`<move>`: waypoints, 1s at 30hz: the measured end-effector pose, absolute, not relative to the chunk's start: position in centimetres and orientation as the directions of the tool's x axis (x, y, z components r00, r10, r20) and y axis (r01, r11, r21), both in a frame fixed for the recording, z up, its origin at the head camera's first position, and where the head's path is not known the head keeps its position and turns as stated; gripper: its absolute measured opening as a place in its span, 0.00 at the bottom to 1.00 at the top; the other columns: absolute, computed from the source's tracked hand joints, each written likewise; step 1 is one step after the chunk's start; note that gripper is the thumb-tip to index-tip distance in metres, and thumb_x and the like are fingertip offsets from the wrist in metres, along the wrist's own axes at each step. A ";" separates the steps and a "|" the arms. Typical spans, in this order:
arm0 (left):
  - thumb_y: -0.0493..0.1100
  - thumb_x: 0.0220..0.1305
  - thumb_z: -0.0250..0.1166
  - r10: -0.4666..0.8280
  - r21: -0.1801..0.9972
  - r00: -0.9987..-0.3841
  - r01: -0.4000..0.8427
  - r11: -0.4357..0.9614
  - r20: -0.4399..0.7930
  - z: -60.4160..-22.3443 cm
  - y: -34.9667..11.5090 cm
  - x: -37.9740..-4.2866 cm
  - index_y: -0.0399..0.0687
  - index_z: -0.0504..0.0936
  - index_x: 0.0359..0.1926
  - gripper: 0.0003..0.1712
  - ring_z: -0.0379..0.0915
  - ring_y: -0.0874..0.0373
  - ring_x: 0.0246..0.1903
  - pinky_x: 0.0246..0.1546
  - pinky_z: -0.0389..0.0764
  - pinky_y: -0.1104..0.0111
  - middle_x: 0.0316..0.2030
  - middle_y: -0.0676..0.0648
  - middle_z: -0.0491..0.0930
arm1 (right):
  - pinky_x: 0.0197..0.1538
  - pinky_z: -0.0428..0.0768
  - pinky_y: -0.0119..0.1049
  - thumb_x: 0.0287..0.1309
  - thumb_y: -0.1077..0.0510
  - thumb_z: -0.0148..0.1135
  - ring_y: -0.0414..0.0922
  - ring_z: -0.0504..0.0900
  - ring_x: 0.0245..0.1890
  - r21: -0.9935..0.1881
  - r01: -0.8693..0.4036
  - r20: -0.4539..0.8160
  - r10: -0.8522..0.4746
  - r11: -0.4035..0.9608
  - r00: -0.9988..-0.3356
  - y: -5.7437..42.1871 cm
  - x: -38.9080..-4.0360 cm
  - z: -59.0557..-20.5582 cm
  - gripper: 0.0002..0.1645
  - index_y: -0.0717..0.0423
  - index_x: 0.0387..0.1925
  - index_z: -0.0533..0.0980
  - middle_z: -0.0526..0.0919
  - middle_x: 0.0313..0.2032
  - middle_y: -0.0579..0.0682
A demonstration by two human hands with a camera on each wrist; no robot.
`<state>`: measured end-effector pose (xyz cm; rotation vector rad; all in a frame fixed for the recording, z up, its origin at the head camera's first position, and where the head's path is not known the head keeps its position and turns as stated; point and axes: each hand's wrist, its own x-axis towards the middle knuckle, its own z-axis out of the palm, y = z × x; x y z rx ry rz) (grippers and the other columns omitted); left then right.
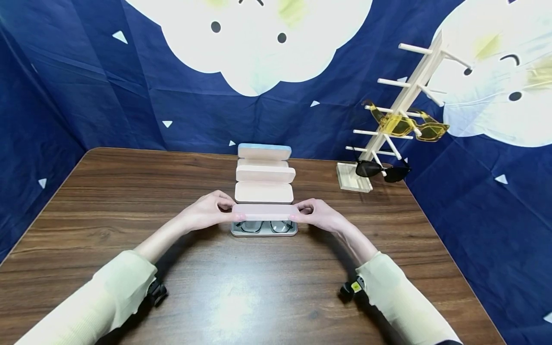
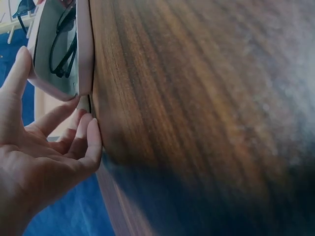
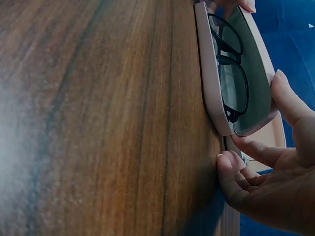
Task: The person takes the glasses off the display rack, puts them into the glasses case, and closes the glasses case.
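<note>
A pale pink glasses case point(image 1: 265, 212) lies on the wooden table, its lid tilted partway up over a grey lining. Inside it are dark-framed eyeglasses point(image 3: 229, 49), lenses toward the person. My left hand point(image 1: 209, 211) holds the case's left end, thumb on the lid and the other fingers bent at the end and behind. At the opposite end, my right hand point(image 1: 321, 215) grips in the same manner, with its thumb against the lid's edge. The left wrist view shows a folded temple of the eyeglasses point(image 2: 61, 69) inside the case.
Behind the held case, a cream-lined case point(image 1: 264, 192) and a blue-lidded case point(image 1: 264, 150) stand with lids raised. At the back right, a wooden display rack point(image 1: 414, 86) carries yellow sunglasses point(image 1: 398, 125) and black sunglasses point(image 1: 368, 168). A blue cloth point(image 1: 129, 110) hangs behind the table.
</note>
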<state>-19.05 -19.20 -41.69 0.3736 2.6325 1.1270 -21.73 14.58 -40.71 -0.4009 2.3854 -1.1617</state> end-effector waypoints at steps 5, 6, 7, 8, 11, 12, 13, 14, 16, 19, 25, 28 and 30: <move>0.68 0.55 0.74 0.341 0.718 -0.934 0.165 0.676 -0.106 -41.8 -19.2 -19.0 0.57 0.90 0.50 0.28 0.76 0.52 0.56 0.55 0.74 0.62 0.56 0.47 0.79 | 0.48 0.73 0.31 0.61 0.51 0.71 0.36 0.79 0.38 -0.798 -0.090 -0.246 -0.459 0.596 -0.854 14.5 -21.6 -40.9 0.24 0.60 0.55 0.83 0.88 0.36 0.46; 0.67 0.55 0.74 0.346 0.715 -0.933 0.177 0.677 -0.097 -41.8 -19.2 -19.0 0.57 0.91 0.49 0.27 0.76 0.52 0.55 0.55 0.74 0.61 0.56 0.47 0.79 | 0.48 0.73 0.31 0.61 0.52 0.72 0.36 0.79 0.37 -0.801 -0.096 -0.241 -0.465 0.591 -0.852 14.5 -21.5 -40.9 0.24 0.61 0.55 0.83 0.88 0.36 0.47; 0.66 0.55 0.75 0.349 0.709 -0.933 0.188 0.680 -0.087 -41.8 -19.2 -19.0 0.57 0.91 0.48 0.26 0.76 0.52 0.55 0.55 0.74 0.61 0.55 0.47 0.80 | 0.47 0.73 0.30 0.61 0.53 0.72 0.36 0.80 0.37 -0.804 -0.103 -0.235 -0.472 0.586 -0.850 14.5 -21.5 -41.0 0.24 0.61 0.55 0.83 0.88 0.36 0.47; 0.66 0.54 0.75 0.354 0.704 -0.932 0.201 0.682 -0.076 -41.8 -19.2 -18.9 0.57 0.91 0.47 0.26 0.76 0.52 0.55 0.55 0.75 0.61 0.54 0.46 0.80 | 0.46 0.74 0.29 0.61 0.54 0.72 0.36 0.80 0.37 -0.808 -0.107 -0.230 -0.477 0.580 -0.848 14.5 -21.4 -41.0 0.25 0.62 0.56 0.82 0.88 0.36 0.47; 0.65 0.53 0.77 0.359 0.687 -0.932 0.232 0.688 -0.045 -41.9 -19.2 -18.8 0.56 0.91 0.47 0.26 0.77 0.51 0.54 0.55 0.75 0.59 0.53 0.46 0.80 | 0.44 0.75 0.28 0.59 0.57 0.74 0.37 0.80 0.36 -0.818 -0.112 -0.216 -0.482 0.564 -0.849 14.5 -21.3 -41.1 0.25 0.64 0.56 0.82 0.88 0.36 0.49; 0.64 0.53 0.77 0.358 0.683 -0.933 0.237 0.691 -0.039 -41.9 -19.2 -18.8 0.55 0.91 0.48 0.27 0.77 0.51 0.54 0.55 0.76 0.59 0.53 0.46 0.81 | 0.44 0.75 0.28 0.58 0.57 0.75 0.37 0.81 0.36 -0.820 -0.114 -0.213 -0.482 0.561 -0.850 14.5 -21.3 -41.2 0.26 0.64 0.56 0.82 0.89 0.36 0.50; 0.64 0.53 0.77 0.356 0.678 -0.934 0.240 0.694 -0.034 -41.9 -19.2 -18.8 0.55 0.91 0.48 0.27 0.77 0.51 0.54 0.56 0.76 0.58 0.53 0.46 0.81 | 0.44 0.76 0.28 0.58 0.57 0.75 0.37 0.81 0.37 -0.821 -0.112 -0.211 -0.479 0.560 -0.852 14.5 -21.3 -41.2 0.26 0.64 0.56 0.82 0.89 0.36 0.50; 0.64 0.52 0.77 0.355 0.677 -0.935 0.242 0.695 -0.030 -41.9 -19.2 -18.8 0.54 0.91 0.48 0.28 0.77 0.51 0.54 0.56 0.76 0.58 0.53 0.46 0.81 | 0.43 0.76 0.28 0.57 0.57 0.76 0.37 0.81 0.36 -0.821 -0.109 -0.211 -0.474 0.561 -0.855 14.5 -21.3 -41.2 0.26 0.64 0.55 0.82 0.89 0.36 0.51; 0.65 0.52 0.77 0.353 0.674 -0.935 0.244 0.698 -0.026 -41.9 -19.2 -18.8 0.53 0.91 0.49 0.29 0.77 0.50 0.55 0.57 0.76 0.57 0.54 0.46 0.81 | 0.43 0.76 0.28 0.56 0.58 0.77 0.37 0.81 0.36 -0.819 -0.104 -0.212 -0.465 0.565 -0.860 14.5 -21.4 -41.1 0.26 0.63 0.55 0.83 0.89 0.37 0.52; 0.66 0.51 0.77 0.350 0.668 -0.936 0.246 0.702 -0.024 -42.0 -19.2 -18.8 0.52 0.90 0.50 0.32 0.77 0.50 0.55 0.57 0.76 0.55 0.54 0.46 0.81 | 0.43 0.75 0.28 0.55 0.58 0.78 0.37 0.81 0.36 -0.816 -0.105 -0.212 -0.463 0.568 -0.861 14.5 -21.4 -41.0 0.25 0.63 0.54 0.83 0.89 0.37 0.52; 0.68 0.48 0.79 0.354 0.647 -0.935 0.258 0.717 -0.020 -42.0 -19.1 -18.7 0.48 0.89 0.54 0.39 0.77 0.48 0.57 0.59 0.77 0.51 0.56 0.45 0.80 | 0.41 0.75 0.26 0.50 0.59 0.80 0.38 0.80 0.36 -0.817 -0.111 -0.202 -0.461 0.566 -0.864 14.4 -21.3 -41.0 0.27 0.63 0.52 0.84 0.88 0.35 0.51; 0.67 0.47 0.79 0.363 0.634 -0.932 0.278 0.722 -0.005 -42.1 -19.0 -18.7 0.46 0.87 0.56 0.41 0.77 0.47 0.57 0.59 0.77 0.51 0.56 0.44 0.79 | 0.40 0.74 0.27 0.47 0.59 0.82 0.38 0.79 0.35 -0.809 -0.126 -0.192 -0.460 0.575 -0.867 14.3 -21.3 -41.1 0.28 0.62 0.51 0.84 0.88 0.35 0.52; 0.67 0.46 0.80 0.369 0.625 -0.930 0.292 0.724 0.007 -42.1 -19.0 -18.6 0.44 0.87 0.56 0.42 0.77 0.47 0.56 0.59 0.77 0.51 0.56 0.43 0.79 | 0.40 0.73 0.27 0.46 0.59 0.83 0.39 0.79 0.35 -0.802 -0.134 -0.189 -0.461 0.582 -0.867 14.2 -21.2 -41.1 0.28 0.62 0.51 0.84 0.88 0.35 0.53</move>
